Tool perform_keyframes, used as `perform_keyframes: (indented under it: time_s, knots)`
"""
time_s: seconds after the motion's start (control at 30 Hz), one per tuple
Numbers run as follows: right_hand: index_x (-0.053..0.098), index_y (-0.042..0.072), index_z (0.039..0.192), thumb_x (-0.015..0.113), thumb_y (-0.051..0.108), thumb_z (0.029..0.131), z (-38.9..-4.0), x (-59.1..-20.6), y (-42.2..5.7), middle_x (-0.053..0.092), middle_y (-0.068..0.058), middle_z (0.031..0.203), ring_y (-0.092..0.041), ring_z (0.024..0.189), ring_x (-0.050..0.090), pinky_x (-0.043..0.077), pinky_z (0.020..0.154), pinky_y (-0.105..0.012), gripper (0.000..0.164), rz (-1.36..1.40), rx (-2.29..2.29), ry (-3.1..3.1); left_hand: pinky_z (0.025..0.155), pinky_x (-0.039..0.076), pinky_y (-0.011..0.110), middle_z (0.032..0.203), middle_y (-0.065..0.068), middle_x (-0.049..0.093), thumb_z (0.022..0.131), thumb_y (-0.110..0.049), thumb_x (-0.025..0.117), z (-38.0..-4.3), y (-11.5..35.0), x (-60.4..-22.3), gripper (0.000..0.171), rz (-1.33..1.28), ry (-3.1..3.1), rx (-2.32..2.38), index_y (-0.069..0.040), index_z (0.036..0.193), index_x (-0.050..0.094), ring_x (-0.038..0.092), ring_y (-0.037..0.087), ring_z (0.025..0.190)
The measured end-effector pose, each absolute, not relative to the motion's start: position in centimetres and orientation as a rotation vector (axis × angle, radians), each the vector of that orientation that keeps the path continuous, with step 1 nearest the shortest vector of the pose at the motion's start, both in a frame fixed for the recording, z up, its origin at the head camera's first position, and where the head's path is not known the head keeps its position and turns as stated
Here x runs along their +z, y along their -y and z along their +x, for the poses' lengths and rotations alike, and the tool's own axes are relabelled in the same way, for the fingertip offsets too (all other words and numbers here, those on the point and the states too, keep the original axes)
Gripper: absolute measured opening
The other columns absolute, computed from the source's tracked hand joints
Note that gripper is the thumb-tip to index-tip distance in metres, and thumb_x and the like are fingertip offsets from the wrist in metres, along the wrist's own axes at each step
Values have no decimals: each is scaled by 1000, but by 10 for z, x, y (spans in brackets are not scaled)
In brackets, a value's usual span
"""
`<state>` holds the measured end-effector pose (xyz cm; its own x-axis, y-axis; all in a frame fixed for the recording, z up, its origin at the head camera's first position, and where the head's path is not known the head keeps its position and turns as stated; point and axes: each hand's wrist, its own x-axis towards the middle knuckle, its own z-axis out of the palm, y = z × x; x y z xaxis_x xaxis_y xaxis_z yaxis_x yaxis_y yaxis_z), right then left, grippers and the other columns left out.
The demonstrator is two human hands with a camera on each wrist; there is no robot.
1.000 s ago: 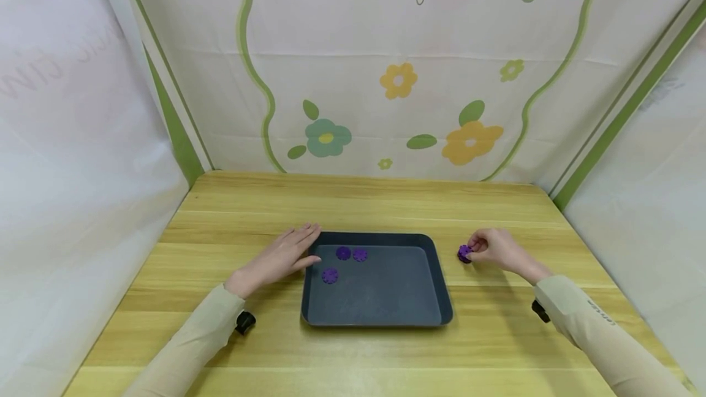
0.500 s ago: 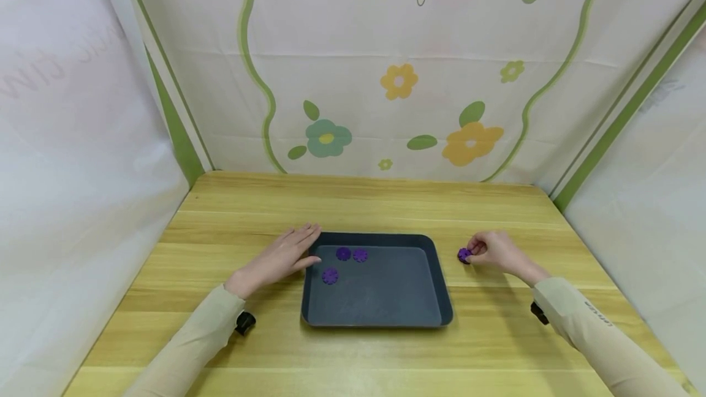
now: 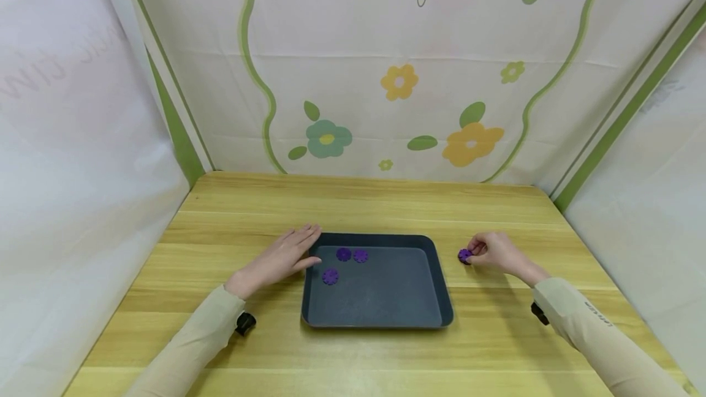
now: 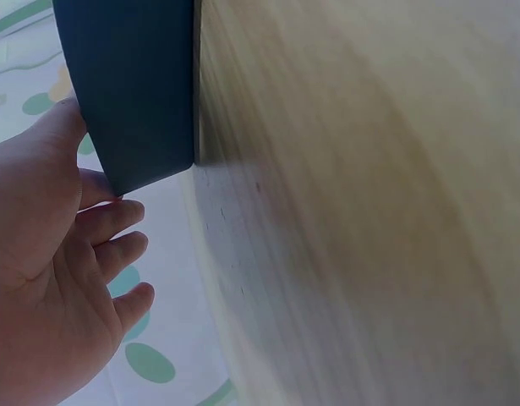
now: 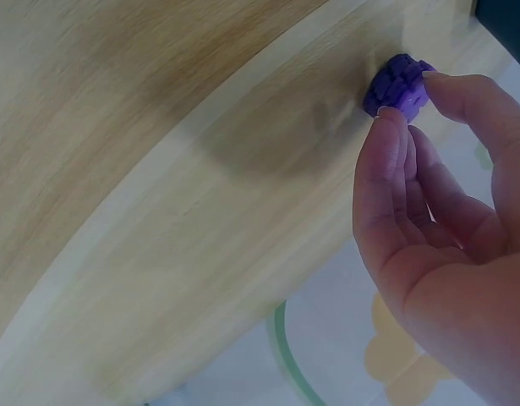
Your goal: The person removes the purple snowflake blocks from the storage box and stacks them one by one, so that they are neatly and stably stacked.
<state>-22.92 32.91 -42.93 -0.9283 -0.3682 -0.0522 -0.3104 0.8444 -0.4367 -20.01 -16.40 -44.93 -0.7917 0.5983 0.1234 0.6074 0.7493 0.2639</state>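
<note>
My right hand (image 3: pixel 499 252) pinches a small stack of purple notched discs (image 3: pixel 465 256) between thumb and fingertips, on the table to the right of the tray. The right wrist view shows the stacked discs (image 5: pixel 396 86) low at the wooden surface, the thumb on one side and fingers on the other. My left hand (image 3: pixel 281 261) rests on the far left corner of the dark grey tray (image 3: pixel 386 320), its fingers extended. Inside the tray lie a dark purple disc (image 3: pixel 344 254), a brighter purple disc (image 3: pixel 361 256) beside it, and another purple disc (image 3: pixel 330 277) nearer me.
The wooden table (image 3: pixel 380 363) carries the tray near its middle. Behind it hangs a white cloth (image 3: pixel 342 78) with printed flowers, and similar cloth panels close off the left and right sides.
Both hands stay nearly where they were. The right hand keeps its fingers at the purple stack with only a slight shift, and the discs in the tray have not moved.
</note>
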Motion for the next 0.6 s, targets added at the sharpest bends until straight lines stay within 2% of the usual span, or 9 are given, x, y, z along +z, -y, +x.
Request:
perform_keyframes:
  time_s: [0.6]
  knots:
    - [71, 3, 91, 81, 16, 81, -228, -429, -328, 72, -4, 84, -11, 74, 64, 52, 64, -21, 19, -529, -599, -2905, 121, 29, 56, 159, 15, 37, 101, -44, 53, -200, 164, -451, 69, -988, 2903, -475, -3, 153, 35, 34, 33, 149]
